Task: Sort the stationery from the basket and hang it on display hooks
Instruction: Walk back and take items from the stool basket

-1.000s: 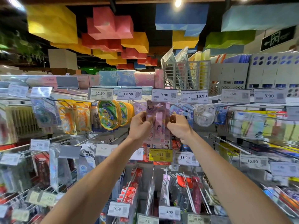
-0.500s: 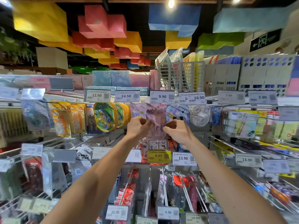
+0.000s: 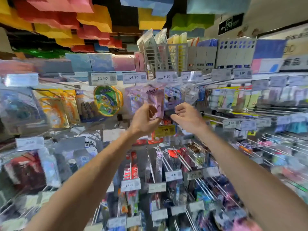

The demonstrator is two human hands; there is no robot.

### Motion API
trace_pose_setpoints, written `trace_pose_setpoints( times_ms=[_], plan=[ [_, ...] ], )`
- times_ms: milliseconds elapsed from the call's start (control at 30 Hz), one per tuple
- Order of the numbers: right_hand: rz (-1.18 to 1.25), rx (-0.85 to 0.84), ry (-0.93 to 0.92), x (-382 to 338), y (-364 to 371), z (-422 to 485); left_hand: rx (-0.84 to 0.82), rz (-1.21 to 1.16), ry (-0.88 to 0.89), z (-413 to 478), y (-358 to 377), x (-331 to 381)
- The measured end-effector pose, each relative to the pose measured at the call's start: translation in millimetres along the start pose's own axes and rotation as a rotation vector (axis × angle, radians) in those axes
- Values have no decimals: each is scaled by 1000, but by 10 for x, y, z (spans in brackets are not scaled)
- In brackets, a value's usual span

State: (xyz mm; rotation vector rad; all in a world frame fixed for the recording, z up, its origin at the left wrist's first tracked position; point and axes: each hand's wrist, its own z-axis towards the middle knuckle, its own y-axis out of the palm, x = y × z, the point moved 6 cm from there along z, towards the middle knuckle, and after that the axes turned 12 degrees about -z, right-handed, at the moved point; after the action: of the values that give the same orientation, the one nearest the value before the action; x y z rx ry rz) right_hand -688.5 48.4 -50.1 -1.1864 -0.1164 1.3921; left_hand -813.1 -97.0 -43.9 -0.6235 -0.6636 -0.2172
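Note:
A pink and purple stationery packet (image 3: 155, 99) hangs in the top row of hooks, under the 9.90 price tag (image 3: 166, 76). My left hand (image 3: 144, 120) pinches the packet's lower left edge between thumb and fingers. Just right of the packet is my right hand (image 3: 187, 116), fingers loosely curled and apart from it, holding nothing that I can make out. The view is blurred by motion. The basket is out of sight.
Hooks with packets fill the wall: a green round pack (image 3: 106, 100) and orange packs (image 3: 56, 107) at left, a yellow 9.99 tag (image 3: 165, 130) below my hands, more rows of hooks (image 3: 166, 164) lower down. File racks (image 3: 166, 55) stand on top.
The packet went from between both hands up onto the top hook row. My right hand has let go and drawn slightly right; my left hand slid down to the packet's lower edge. The camera tilted.

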Motion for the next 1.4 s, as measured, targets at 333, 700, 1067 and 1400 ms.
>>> trace_pose_setpoints(
  times_ms=[333,700,1067,1400],
  plan=[
    [-240,1,336,664,-336,-2144,-698,-83,124,-1334,1252,648],
    [-498,269,1051,1054,-1810,-6126,-1445,-276,486,-4189,3118,2992],
    [-575,604,1780,-311,-2694,-10534,-1966,-408,1151,-8304,2916,5654],
    [-533,1070,2233,-2007,-2572,-12765,-2228,-465,1687,-10691,1796,6872]
  ],
)
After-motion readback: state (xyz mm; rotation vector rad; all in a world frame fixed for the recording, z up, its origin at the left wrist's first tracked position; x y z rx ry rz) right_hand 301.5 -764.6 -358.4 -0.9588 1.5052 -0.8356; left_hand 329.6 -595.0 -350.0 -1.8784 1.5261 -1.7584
